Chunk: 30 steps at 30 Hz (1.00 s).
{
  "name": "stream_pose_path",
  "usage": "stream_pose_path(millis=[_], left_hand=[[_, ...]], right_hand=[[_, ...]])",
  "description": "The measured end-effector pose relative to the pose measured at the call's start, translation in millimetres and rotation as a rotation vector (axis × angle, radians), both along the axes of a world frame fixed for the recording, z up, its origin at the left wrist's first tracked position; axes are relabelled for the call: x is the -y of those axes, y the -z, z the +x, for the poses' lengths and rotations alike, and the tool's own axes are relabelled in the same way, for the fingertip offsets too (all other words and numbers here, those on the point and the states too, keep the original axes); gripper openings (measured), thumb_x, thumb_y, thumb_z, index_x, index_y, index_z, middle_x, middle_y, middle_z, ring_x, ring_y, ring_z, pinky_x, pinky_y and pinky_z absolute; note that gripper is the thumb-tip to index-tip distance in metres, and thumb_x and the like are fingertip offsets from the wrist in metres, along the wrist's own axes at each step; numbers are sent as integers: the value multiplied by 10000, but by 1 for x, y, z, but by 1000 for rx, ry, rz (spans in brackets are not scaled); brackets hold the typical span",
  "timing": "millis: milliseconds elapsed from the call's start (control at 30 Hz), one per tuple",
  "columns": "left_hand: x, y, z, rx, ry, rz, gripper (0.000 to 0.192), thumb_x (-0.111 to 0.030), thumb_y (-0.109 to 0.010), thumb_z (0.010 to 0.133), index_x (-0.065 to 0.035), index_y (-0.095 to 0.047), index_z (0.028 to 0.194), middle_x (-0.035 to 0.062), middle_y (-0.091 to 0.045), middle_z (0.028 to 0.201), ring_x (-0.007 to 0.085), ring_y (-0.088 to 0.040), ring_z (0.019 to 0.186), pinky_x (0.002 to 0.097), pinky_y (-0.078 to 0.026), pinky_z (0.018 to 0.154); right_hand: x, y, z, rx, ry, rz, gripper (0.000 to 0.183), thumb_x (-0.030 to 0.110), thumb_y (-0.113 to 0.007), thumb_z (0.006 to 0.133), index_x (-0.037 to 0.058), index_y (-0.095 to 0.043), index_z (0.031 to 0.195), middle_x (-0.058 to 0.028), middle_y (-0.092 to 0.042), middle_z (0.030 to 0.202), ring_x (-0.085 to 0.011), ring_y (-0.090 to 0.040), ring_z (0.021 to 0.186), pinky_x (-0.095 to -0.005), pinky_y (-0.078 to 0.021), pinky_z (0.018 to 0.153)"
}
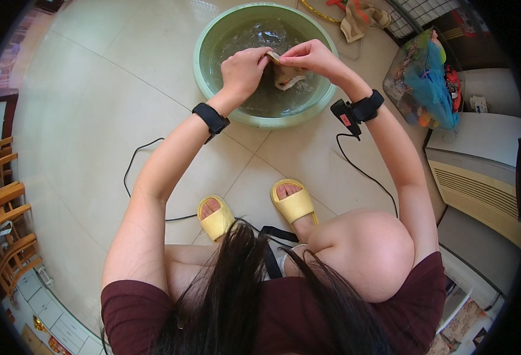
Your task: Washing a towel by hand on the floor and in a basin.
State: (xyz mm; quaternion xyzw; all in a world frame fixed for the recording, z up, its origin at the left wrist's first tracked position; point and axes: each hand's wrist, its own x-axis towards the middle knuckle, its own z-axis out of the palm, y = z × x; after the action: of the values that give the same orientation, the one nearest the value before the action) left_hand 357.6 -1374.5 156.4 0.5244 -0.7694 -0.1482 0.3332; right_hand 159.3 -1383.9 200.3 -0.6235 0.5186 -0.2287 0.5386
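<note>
A round green plastic basin (pixel 267 122) stands on the tiled floor before me, holding murky water (pixel 260 95). Over it, my left hand (pixel 244 71) and my right hand (pixel 312 59) pinch the top edge of a wet beige cloth (pixel 287 77) between them. The cloth hangs down towards the water and has an orange mark low on it. Whether its lower end touches the water I cannot tell. Each wrist wears a black strap, and a small black device (pixel 345 117) sits by the right one.
Another beige-and-orange cloth (pixel 359 20) and a yellow rope (pixel 320 12) lie past the basin. To the right stand a clear bin of toys (pixel 424 82) and a white appliance (pixel 478 137). Black cables (pixel 367 168) trail beside my yellow slippers (pixel 293 202). Wooden chairs (pixel 5 217) line the left.
</note>
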Motion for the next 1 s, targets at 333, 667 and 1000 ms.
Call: stream_pose_path(millis=[333,667,1000], left_hand=[[-2,11,6,-11,19,-113,211,-241,-591,870,-224,-697,1052,25,-685,920,222,-658,780,312,-500,607],[-2,20,27,-2,70,-163,232,-172,-598,858,-225,-681,1068,1,-661,848,211,-626,688,304,-477,557],[-8,27,64,55,37,-2,241,-165,-612,864,-229,-686,1084,4,-683,887,174,-637,683,276,-483,569]], right_hand=[[2,10,-8,271,205,275,254,285,-631,890,126,-703,1075,23,-684,954,-93,-624,840,-246,-452,749],[25,30,-32,487,161,392,241,196,-625,914,37,-656,1092,0,-680,900,-47,-639,786,-153,-447,610],[101,97,-24,-563,-112,-266,297,76,-659,813,65,-642,1109,-102,-684,886,-186,-682,722,-310,-556,648]])
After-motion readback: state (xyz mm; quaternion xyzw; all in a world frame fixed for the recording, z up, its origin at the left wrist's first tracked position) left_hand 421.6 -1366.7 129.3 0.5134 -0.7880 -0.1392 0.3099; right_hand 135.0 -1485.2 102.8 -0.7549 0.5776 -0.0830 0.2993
